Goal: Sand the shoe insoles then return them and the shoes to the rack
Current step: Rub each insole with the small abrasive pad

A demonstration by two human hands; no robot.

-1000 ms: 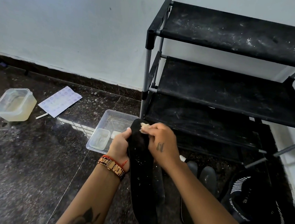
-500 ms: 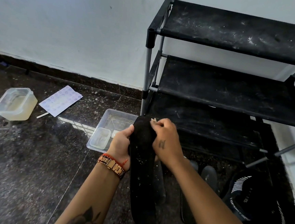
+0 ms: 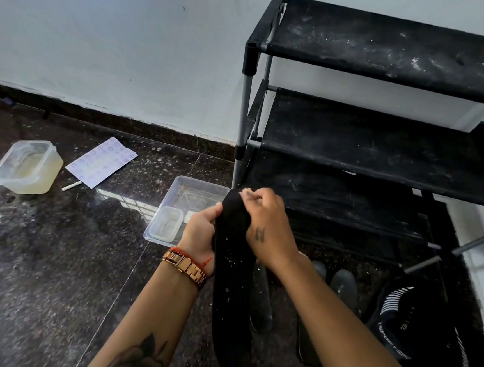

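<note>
Black insole (image 3: 231,270) in left hand's (image 3: 201,232) grip; right hand (image 3: 266,223) (sandpaper pinched) now nearer its tip.

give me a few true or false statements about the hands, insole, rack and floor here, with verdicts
1. The left hand grips the black insole. True.
2. The right hand lies flat on the floor. False: it works at the insole's top end, pinching something small and pale.
3. Shoes fill the rack. False: its visible shelves are bare and dusty.
4. A clear tray sits on the floor left of the rack. True.
5. More insoles lie on the floor. True.
</note>
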